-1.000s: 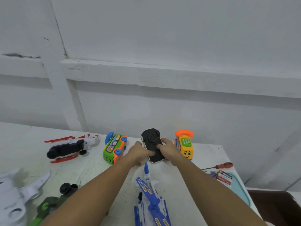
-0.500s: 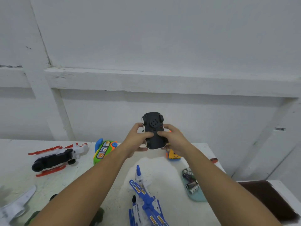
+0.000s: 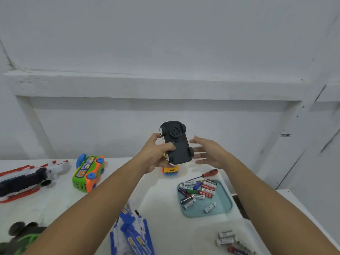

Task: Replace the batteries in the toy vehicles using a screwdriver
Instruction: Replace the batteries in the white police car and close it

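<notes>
Head view. Holds a toy car [image 3: 176, 144] up above the white table [image 3: 161, 199], black underside and wheels toward the camera. Grips it with the left hand [image 3: 156, 153], thumb curled across the underside, fingers behind. Right hand [image 3: 207, 153] just beside the car's right edge, fingers straight and spread, holding nothing. Below on the table: red-handled screwdriver [image 3: 204, 175] just beyond a teal tray [image 3: 220, 208] of batteries [image 3: 199, 190]. Yellow toy [image 3: 170, 170] under the car; green-and-orange bus [image 3: 88, 173] to the left; blue plane [image 3: 132, 234] nearer.
</notes>
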`<state>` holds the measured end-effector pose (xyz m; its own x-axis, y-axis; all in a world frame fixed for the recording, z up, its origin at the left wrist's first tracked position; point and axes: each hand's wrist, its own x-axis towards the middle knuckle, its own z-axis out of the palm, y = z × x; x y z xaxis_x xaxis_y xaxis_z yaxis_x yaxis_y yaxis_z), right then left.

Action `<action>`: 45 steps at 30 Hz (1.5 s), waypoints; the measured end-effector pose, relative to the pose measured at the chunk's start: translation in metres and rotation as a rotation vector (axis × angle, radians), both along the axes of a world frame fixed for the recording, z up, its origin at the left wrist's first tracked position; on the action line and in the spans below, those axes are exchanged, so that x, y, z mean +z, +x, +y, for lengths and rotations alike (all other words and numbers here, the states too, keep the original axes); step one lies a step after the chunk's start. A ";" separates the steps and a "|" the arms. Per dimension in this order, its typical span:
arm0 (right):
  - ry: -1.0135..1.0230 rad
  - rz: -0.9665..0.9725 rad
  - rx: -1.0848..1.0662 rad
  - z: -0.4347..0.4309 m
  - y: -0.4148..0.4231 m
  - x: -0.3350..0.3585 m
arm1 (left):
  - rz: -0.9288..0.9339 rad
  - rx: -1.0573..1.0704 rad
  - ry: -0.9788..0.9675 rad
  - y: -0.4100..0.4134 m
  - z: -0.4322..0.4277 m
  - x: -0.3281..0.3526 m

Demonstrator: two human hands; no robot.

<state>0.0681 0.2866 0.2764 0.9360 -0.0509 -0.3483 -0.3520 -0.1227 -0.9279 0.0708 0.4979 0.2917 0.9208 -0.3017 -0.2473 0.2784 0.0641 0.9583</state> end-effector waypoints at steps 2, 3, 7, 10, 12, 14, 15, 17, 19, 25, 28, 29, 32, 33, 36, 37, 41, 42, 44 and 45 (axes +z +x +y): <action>-0.287 0.061 -0.055 -0.019 0.005 -0.021 | 0.029 0.012 -0.011 -0.005 -0.008 -0.007; -0.466 0.089 -0.061 -0.027 0.006 -0.032 | 0.039 0.019 -0.016 -0.007 -0.011 -0.009; -0.910 0.170 -0.051 -0.046 0.008 -0.064 | 0.054 0.046 -0.018 -0.015 -0.021 -0.014; -0.988 0.165 0.030 -0.048 0.005 -0.078 | 0.059 0.070 -0.027 -0.022 -0.024 -0.015; -0.935 0.151 0.019 -0.047 0.005 -0.082 | 0.062 0.085 -0.030 -0.026 -0.026 -0.015; -0.829 0.139 -0.040 -0.048 0.007 -0.084 | 0.059 0.095 -0.034 -0.030 -0.026 -0.014; -0.808 0.100 -0.065 -0.048 0.009 -0.085 | 0.058 0.100 -0.038 -0.032 -0.025 -0.014; -0.794 -0.012 -0.090 -0.046 0.013 -0.084 | 0.058 0.114 -0.047 -0.036 -0.023 -0.013; -0.649 -0.150 -0.158 -0.041 0.013 -0.076 | 0.054 0.133 -0.055 -0.041 -0.021 -0.013; -0.300 -0.564 -0.328 -0.024 0.002 0.000 | 0.013 0.173 -0.056 -0.053 -0.015 -0.009; -0.234 -0.840 -0.334 -0.012 -0.019 0.045 | -0.001 0.176 -0.077 -0.059 -0.011 -0.007; -0.213 -0.935 -0.306 -0.005 -0.030 0.059 | -0.003 0.176 -0.085 -0.062 -0.009 -0.006; -0.114 -1.109 -0.163 0.018 -0.067 0.087 | -0.011 0.176 -0.101 -0.067 -0.006 -0.004; -0.101 -1.144 -0.116 0.026 -0.076 0.092 | -0.012 0.176 -0.106 -0.069 -0.005 -0.003; -0.156 -1.233 -0.031 0.046 -0.091 0.090 | -0.009 0.176 -0.129 -0.073 -0.003 -0.002; -0.182 -1.248 -0.017 0.051 -0.092 0.087 | -0.007 0.176 -0.135 -0.074 -0.002 -0.001; -0.292 -1.298 -0.001 0.064 -0.092 0.075 | -0.004 0.177 -0.153 -0.079 0.000 0.000; -0.323 -1.309 -0.002 0.065 -0.091 0.073 | -0.003 0.176 -0.157 -0.080 0.001 0.000; -0.365 -1.316 -0.009 0.067 -0.090 0.069 | -0.004 0.175 -0.165 -0.082 0.002 0.001; -0.380 -1.317 -0.012 0.067 -0.089 0.068 | -0.005 0.176 -0.168 -0.082 0.003 0.001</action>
